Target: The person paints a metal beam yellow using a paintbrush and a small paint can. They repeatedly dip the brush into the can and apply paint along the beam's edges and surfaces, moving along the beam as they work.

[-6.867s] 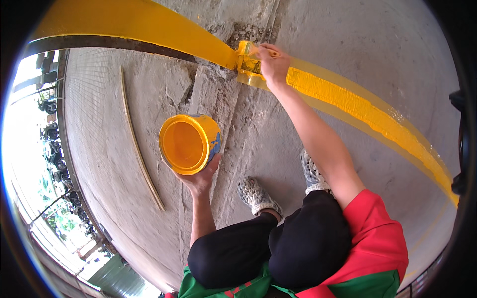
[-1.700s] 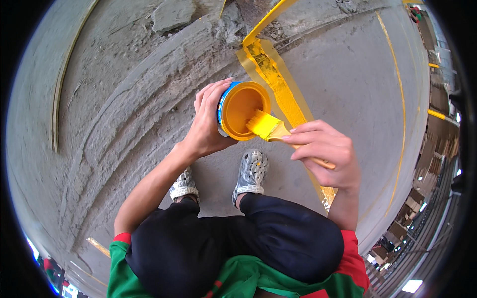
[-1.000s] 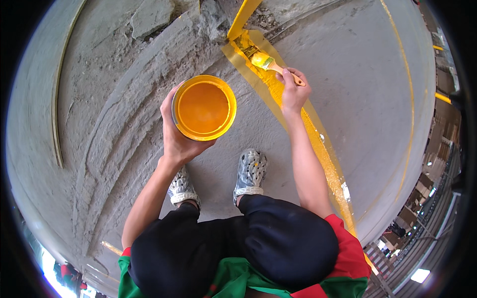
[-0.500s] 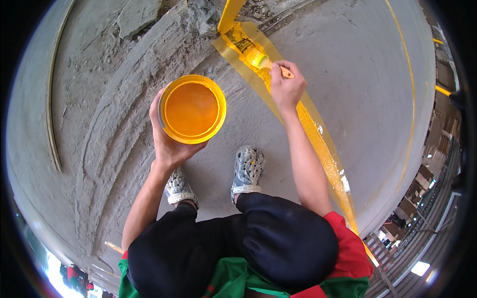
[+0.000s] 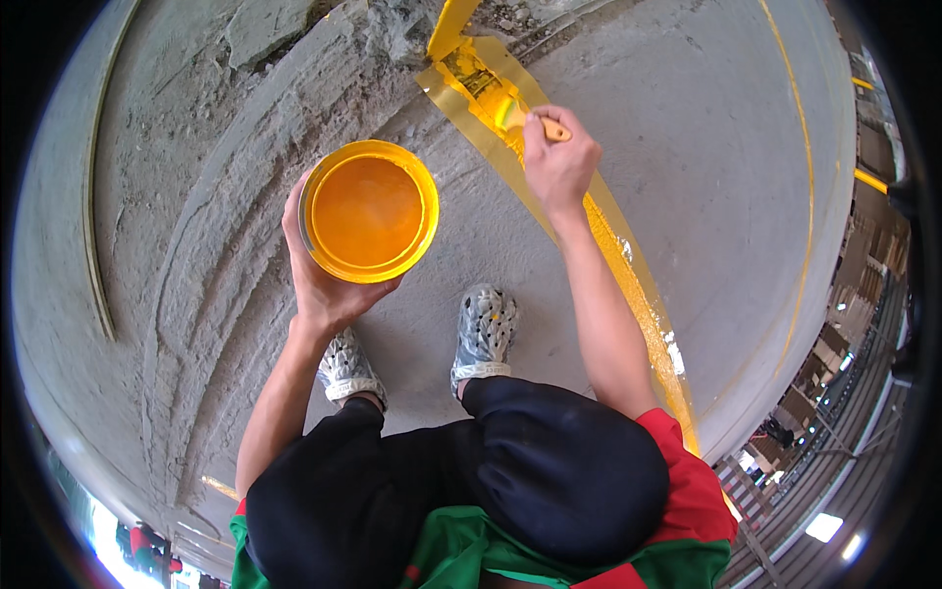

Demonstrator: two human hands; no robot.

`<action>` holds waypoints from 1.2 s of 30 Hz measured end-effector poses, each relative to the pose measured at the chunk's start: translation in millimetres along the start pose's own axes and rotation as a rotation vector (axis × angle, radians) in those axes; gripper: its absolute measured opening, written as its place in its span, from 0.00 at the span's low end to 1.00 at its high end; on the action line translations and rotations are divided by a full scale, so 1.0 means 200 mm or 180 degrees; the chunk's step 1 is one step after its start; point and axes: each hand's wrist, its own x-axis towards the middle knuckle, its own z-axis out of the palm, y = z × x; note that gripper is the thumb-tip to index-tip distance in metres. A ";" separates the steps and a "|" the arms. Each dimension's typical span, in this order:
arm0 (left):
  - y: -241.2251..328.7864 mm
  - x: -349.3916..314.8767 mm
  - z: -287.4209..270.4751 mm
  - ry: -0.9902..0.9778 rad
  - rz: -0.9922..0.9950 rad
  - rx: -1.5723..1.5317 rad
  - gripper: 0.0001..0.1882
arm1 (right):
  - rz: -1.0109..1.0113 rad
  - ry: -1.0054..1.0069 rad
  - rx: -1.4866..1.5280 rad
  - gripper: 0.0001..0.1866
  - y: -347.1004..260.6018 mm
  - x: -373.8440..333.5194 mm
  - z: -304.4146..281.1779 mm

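Observation:
My left hand (image 5: 329, 285) is closed around the side and underside of a round can of yellow-orange paint (image 5: 429, 245), held up off the floor with its open top facing me. In my right hand (image 5: 564, 167) is a paintbrush (image 5: 556, 130) with a pale wooden handle, gripped between thumb and fingers. Its yellow-coated bristles touch a freshly painted yellow line (image 5: 628, 275) on the grey floor. Tan masking tape (image 5: 471, 128) borders the line on both sides. Near the line's far end a dark, thinly covered patch (image 5: 474, 74) shows through.
A yellow upright piece (image 5: 449, 29) stands at the line's far end. Broken, rough concrete (image 5: 265, 34) with loose rubble spreads to the far left. My feet wear plastic-covered clogs (image 5: 486, 324). Stacked brown material (image 5: 863, 265) lines the right edge, and a thin yellow line (image 5: 807, 147) crosses the floor.
The brush has moved slightly nearer along the line, its handle tilting more sideways. More of the dark patch is visible. The can stays in my left hand.

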 end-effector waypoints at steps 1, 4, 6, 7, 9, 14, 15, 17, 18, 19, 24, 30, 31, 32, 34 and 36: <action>0.00 0.00 0.00 -0.0014 0.0032 0.0055 0.67 | 0.0188 -0.0040 0.0270 0.06 0.00 0.02 0.01; 0.00 0.00 -0.01 -0.0009 0.0120 0.0173 0.67 | 0.0031 0.0288 0.0813 0.07 0.00 0.06 0.05; 0.00 0.00 -0.01 -0.0016 0.0077 -0.0001 0.66 | 0.0439 0.0252 0.0923 0.07 0.01 0.05 0.07; -0.01 0.01 -0.01 -0.0013 0.0096 -0.0014 0.66 | 0.0423 0.0229 0.1072 0.07 0.02 0.05 0.07; -0.01 0.01 -0.01 0.0021 0.0075 -0.0028 0.66 | 0.0457 0.0219 0.0590 0.07 0.04 0.02 0.07; -0.03 -0.01 -0.03 0.0053 0.0037 -0.0011 0.66 | 0.0473 0.0280 0.0438 0.08 0.04 0.01 0.02; -0.03 -0.01 -0.03 0.0053 0.0023 -0.0036 0.66 | 0.0440 0.0339 0.0613 0.08 0.03 0.03 0.02; -0.03 -0.01 -0.02 0.0061 -0.0002 -0.0067 0.66 | 0.0394 0.0385 0.0884 0.09 0.00 0.07 0.06; -0.03 -0.01 -0.02 0.0066 -0.0013 -0.0069 0.66 | 0.0381 0.0375 0.0983 0.09 -0.01 0.11 0.10; -0.03 -0.01 -0.02 0.0063 0.0015 -0.0007 0.66 | 0.0365 0.0366 0.1085 0.09 -0.03 0.13 0.13; -0.03 0.00 -0.03 0.0085 0.0060 0.0047 0.66 | 0.0297 0.0329 0.0834 0.09 -0.06 0.16 0.24; -0.02 -0.01 -0.04 0.0012 0.0037 0.0085 0.67 | 0.0529 0.0441 0.1326 0.09 -0.08 0.18 0.31; -0.02 -0.01 -0.03 0.0005 0.0042 0.0088 0.67 | 0.0503 0.0391 0.1502 0.09 -0.08 0.18 0.31; -0.03 -0.01 -0.03 0.0001 0.0039 0.0044 0.67 | 0.0596 0.0426 0.1272 0.09 -0.08 0.18 0.31; -0.03 -0.01 -0.03 -0.0005 0.0026 -0.0045 0.67 | 0.0813 0.0344 0.0890 0.09 -0.08 0.18 0.31; -0.03 -0.01 -0.03 0.0021 0.0031 -0.0132 0.67 | 0.0529 0.0380 0.0750 0.09 -0.09 0.18 0.29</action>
